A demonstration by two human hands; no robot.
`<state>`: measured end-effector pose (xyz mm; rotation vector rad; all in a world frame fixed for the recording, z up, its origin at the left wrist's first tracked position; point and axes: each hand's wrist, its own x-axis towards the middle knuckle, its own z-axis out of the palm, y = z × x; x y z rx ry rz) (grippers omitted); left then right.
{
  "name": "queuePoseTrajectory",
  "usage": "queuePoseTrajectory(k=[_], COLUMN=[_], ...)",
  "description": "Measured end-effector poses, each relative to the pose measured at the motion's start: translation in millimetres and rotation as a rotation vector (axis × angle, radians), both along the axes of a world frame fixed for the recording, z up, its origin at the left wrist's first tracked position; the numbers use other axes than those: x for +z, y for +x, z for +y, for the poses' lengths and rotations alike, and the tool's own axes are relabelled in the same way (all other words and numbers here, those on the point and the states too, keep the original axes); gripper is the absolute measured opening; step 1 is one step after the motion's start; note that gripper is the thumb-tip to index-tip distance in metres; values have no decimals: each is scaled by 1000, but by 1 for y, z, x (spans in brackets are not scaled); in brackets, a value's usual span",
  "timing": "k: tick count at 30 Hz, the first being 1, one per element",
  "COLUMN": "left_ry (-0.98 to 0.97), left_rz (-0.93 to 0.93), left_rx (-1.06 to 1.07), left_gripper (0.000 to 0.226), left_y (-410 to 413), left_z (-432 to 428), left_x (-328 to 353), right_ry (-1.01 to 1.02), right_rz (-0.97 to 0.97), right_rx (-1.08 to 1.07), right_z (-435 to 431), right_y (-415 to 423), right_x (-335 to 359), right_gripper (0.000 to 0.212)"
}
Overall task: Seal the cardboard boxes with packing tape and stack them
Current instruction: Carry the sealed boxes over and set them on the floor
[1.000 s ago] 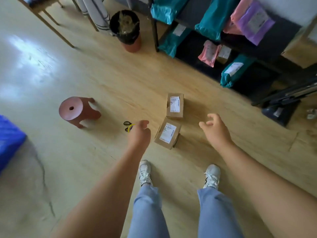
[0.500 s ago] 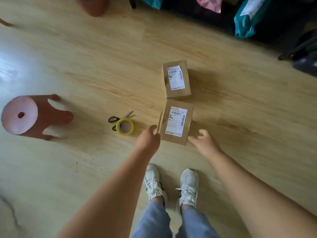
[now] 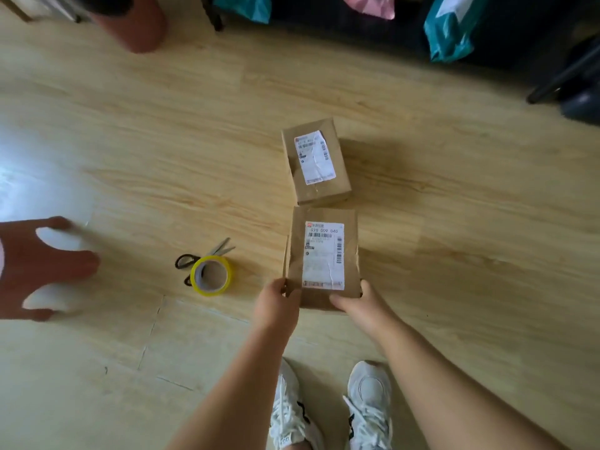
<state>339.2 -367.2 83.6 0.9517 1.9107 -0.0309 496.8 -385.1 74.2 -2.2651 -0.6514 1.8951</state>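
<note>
Gripping the near cardboard box point(image 3: 323, 254) at its near corners, the left hand point(image 3: 277, 303) and right hand point(image 3: 360, 300) close on it, seemingly to reposition it for the tape roll point(image 3: 211, 275) just beside.

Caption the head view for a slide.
Both hands, left and right, grip the near labelled brown cardboard box beside yellow tape roll.

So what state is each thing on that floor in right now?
Near box: flat on the floor, label up, gripped at its near corners by both hands.
Far box: closed, label up, untouched.
Tape roll: lying flat, resting over the scissors.
Scissors: blades shut, unused.
Stool: tipped on its side.
Left hand: holding the near box.
Right hand: holding the near box.
</note>
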Motion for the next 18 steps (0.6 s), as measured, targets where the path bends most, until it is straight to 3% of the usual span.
queuePoseTrajectory(k=[3,9,14,17,18], left_ry=[35,103,91,91,88], left_rz=[-52,-204,-290,-323,-326], left_rx=[104,170,5,-53,-64], left_gripper=[35,28,18,42,38], left_y=[9,53,105,142,157], left_z=[-3,16,62,86,94], left_x=[38,144,204,218,220], right_ry=[10,68,152,183,194], right_rz=[-2,-28,-63,-83,-86], right_rx=[-11,-127,-299,-391,-415], right_z=[-1,10,30,45,49], right_y=[15,64,114,151,167], right_x=[37,134,197,217,220], right_gripper=[41,33,48,52,51])
